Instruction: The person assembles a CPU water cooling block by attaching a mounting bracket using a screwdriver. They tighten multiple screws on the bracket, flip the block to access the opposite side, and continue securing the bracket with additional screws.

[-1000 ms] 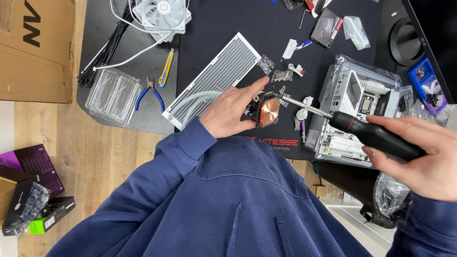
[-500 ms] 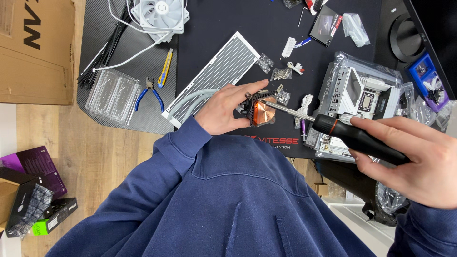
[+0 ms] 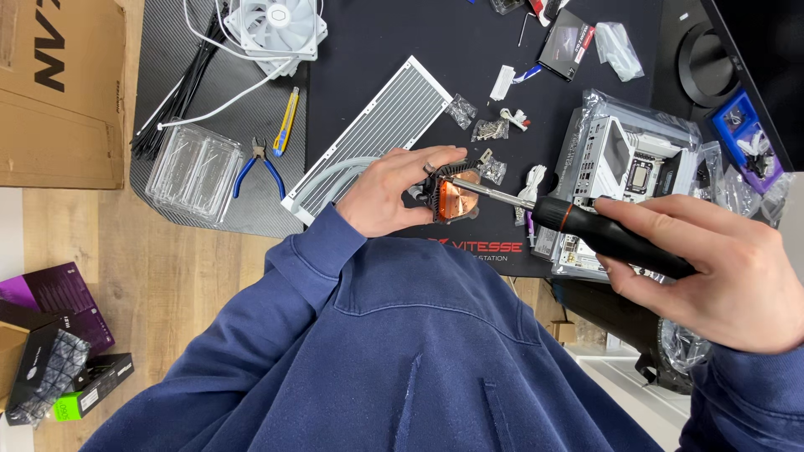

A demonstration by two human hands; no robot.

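Note:
My left hand (image 3: 392,191) grips a small pump block with a round copper plate (image 3: 455,199), held above the black desk mat (image 3: 469,75). My right hand (image 3: 722,269) holds a black screwdriver (image 3: 605,235) with an orange ring; its metal shaft reaches left and the tip touches the block's upper edge. Grey tubes run from the block toward a white radiator (image 3: 377,130) lying on the mat. My blue sweatshirt fills the lower part of the view.
A white motherboard (image 3: 624,159) in a plastic bag lies to the right. Small bags of screws (image 3: 490,130), blue-handled pliers (image 3: 255,167), a yellow utility knife (image 3: 286,121), a clear plastic tray (image 3: 193,172), black cable ties, a white fan (image 3: 280,25) and a cardboard box (image 3: 59,92) surround the mat.
The block and my left hand have shifted slightly up and left. My right hand has brought the screwdriver closer, with the tip staying at the block.

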